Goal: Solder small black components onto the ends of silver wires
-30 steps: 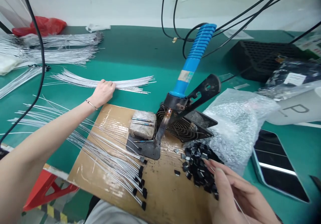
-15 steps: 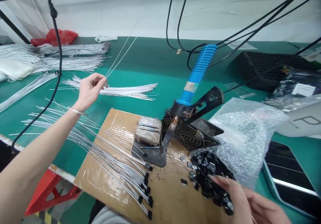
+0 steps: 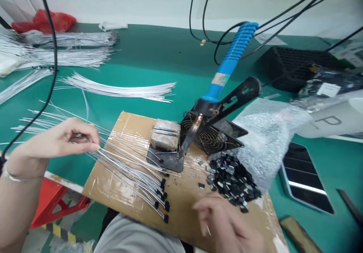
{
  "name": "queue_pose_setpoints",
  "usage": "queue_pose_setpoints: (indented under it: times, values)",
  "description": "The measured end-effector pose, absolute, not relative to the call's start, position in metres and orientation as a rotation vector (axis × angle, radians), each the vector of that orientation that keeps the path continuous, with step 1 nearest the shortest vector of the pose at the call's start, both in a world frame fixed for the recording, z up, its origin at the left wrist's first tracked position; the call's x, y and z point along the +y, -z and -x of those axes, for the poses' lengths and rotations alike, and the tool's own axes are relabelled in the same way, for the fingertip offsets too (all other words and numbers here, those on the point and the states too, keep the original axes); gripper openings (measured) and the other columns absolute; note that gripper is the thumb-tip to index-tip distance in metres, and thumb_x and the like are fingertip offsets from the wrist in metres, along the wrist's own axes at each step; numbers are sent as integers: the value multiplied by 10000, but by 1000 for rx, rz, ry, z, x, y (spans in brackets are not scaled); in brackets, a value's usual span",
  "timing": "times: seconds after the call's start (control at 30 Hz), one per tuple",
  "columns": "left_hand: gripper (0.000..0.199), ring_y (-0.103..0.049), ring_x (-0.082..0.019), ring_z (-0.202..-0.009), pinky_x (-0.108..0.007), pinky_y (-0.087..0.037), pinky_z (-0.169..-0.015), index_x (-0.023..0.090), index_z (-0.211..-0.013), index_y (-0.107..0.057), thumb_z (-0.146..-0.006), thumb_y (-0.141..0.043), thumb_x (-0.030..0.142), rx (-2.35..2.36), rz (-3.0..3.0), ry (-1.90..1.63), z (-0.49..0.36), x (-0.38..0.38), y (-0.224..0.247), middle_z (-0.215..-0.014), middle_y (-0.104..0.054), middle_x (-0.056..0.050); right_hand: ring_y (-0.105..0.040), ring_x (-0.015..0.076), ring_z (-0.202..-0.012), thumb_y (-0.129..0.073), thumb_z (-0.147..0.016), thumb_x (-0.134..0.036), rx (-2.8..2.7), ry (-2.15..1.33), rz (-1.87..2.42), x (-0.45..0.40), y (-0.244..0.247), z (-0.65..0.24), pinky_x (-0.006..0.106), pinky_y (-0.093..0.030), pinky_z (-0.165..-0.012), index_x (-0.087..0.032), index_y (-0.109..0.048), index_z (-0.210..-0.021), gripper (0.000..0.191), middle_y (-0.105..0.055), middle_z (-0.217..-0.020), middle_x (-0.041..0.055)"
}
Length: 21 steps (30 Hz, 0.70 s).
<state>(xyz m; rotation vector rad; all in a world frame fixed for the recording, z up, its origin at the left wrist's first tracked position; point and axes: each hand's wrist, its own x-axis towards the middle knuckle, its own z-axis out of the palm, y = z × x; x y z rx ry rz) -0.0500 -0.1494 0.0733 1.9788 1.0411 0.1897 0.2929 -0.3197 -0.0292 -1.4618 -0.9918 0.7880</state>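
Note:
My left hand [image 3: 66,138] is closed in a pinch on a thin white wire, low over the left part of a fanned bundle of white wires [image 3: 124,170]. Small black connectors [image 3: 166,207] cap the right ends of these wires on the cardboard [image 3: 181,207]. My right hand [image 3: 227,222], somewhat blurred, has its fingers curled near the cardboard's front edge, with a thin white wire end [image 3: 208,229] showing below them. Just beyond it lies a pile of small black pieces [image 3: 232,179]. A blue-handled soldering iron [image 3: 224,75] rests tilted in its stand, its tip near a worn block [image 3: 166,135].
Another white wire bundle [image 3: 121,88] lies on the green table, with more bundles [image 3: 73,54] at the back left. Bubble wrap [image 3: 263,139] and a phone-like device [image 3: 306,177] sit to the right. A black cable [image 3: 53,56] hangs at the left.
My left hand has come down and toward me from above the far bundle to the near wires. My right hand has drawn back left from the black pieces. The view has shifted a little.

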Motion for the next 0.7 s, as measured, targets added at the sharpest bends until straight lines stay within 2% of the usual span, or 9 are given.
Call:
queue_pose_setpoints:
  times: [0.07,0.13,0.2,0.37,0.47,0.57,0.63,0.7]
  values:
    - [225,-468,-101,-614,-203,-359,-586,160,-745,-709,-921,-639,281,984,-1964,-181,36,-147,-56,-653,-606,-10,-549,138,-621,-622,-876,-310,-1056,-1005,1391,-322,26,-275,248,-406,-582,-220,-743,-782,178,-553,-662,14]
    - [242,-424,-99,-593,-211,-321,-565,164,-735,-698,-939,-623,271,920,-1955,-196,25,-146,-45,-625,-565,0,-542,120,-630,-672,-798,-245,-1112,-1146,1334,-322,29,-265,218,-387,-555,-224,-751,-816,83,-572,-711,6]
    - [260,-398,-98,-582,-215,-295,-550,162,-723,-690,-950,-617,266,877,-1953,-207,18,-146,-41,-612,-539,4,-505,98,-588,-717,-796,-228,-1133,-1170,1311,-320,36,-262,203,-346,-513,-210,-741,-771,39,-568,-688,0]
    - [241,-398,-93,-592,-208,-304,-552,156,-763,-701,-959,-617,269,878,-1887,-274,21,-145,-38,-627,-525,10,-392,70,-516,-720,-881,-447,-840,-1083,1455,-319,48,-265,221,-298,-502,-167,-617,-669,366,-528,-620,-11]
    - [242,-380,-83,-583,-202,-302,-548,149,-768,-701,-963,-621,268,894,-1850,-285,22,-145,-35,-619,-498,21,-374,52,-483,-664,-930,-506,-815,-1034,1453,-319,50,-268,218,-293,-484,-174,-670,-806,355,-553,-668,-12]
    - [242,-393,-77,-578,-192,-310,-541,146,-743,-702,-950,-635,252,908,-1867,-287,19,-145,-34,-612,-513,20,-434,44,-501,-638,-963,-456,-951,-1105,1349,-316,53,-269,213,-339,-501,-215,-725,-1001,259,-629,-824,10]
    - [241,-406,-77,-573,-188,-320,-536,148,-738,-707,-946,-637,248,905,-1877,-281,17,-145,-34,-611,-529,17,-416,37,-488,-666,-959,-371,-1061,-1130,1279,-314,55,-269,203,-340,-496,-205,-722,-909,182,-619,-773,-1]
    - [246,-414,-79,-569,-187,-329,-534,150,-734,-711,-946,-636,250,902,-1882,-268,16,-145,-35,-607,-537,14,-376,29,-474,-688,-948,-291,-1077,-1140,1249,-313,57,-270,191,-311,-479,-177,-676,-775,207,-563,-677,-20]
